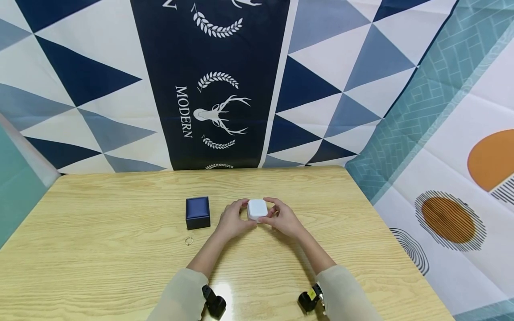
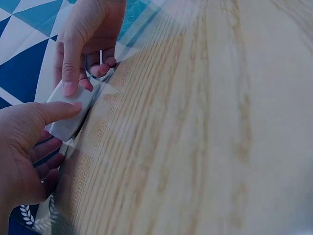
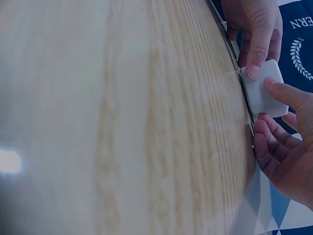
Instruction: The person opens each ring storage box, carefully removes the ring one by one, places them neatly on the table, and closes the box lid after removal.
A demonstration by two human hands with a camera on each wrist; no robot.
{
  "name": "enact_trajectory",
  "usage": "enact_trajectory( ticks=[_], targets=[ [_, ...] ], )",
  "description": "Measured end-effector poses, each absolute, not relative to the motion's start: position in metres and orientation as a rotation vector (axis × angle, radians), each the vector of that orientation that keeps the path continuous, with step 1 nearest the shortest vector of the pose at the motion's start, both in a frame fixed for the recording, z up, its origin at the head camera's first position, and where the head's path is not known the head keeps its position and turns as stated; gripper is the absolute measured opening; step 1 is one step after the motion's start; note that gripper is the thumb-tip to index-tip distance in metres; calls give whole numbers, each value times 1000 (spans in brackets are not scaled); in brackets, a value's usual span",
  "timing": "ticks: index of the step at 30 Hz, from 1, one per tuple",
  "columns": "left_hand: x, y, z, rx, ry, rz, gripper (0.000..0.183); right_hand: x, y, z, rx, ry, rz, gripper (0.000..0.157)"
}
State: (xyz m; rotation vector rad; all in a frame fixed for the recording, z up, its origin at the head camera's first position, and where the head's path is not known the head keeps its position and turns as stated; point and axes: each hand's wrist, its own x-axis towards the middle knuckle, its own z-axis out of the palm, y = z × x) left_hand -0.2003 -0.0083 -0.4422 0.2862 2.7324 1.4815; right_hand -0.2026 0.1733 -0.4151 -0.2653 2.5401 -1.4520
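Note:
A small white box (image 1: pixel 257 208) with rounded corners stands on the wooden table, between both hands. My left hand (image 1: pixel 234 220) holds it from the left, thumb on its near face and a fingertip at its far left corner. From the right, my right hand (image 1: pixel 283 218) grips the same box, its thumb at the near right corner. Both thumbs press the white box (image 3: pixel 264 90) in the right wrist view, while the other fingers curl loosely beside it. To the left sits a closed dark blue box (image 1: pixel 197 213). A thin ring (image 1: pixel 188 241) lies just in front of that one.
The light wooden table (image 1: pixel 100 258) ends at a back edge against a patterned cloth (image 1: pixel 217 111). Another printed cloth (image 1: pixel 433 200) hangs along the right side. A black wrist camera (image 1: pixel 215 305) sits at the left sleeve, and a second camera (image 1: pixel 308 301) at the right.

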Motion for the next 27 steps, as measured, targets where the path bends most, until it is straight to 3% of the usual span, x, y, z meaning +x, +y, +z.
enact_trajectory(
  ticks=[7,15,27],
  targets=[
    [-202,-6,-443,257,2748,1415,72,-194,169,-399,-274,2545,-1426,65],
    [-203,-6,-444,245,2758,1372,72,-212,177,-430,-261,2544,-1455,69],
    [-204,-6,-448,278,2796,1333,69,-213,177,-431,-288,2537,-1465,70]
  ],
)
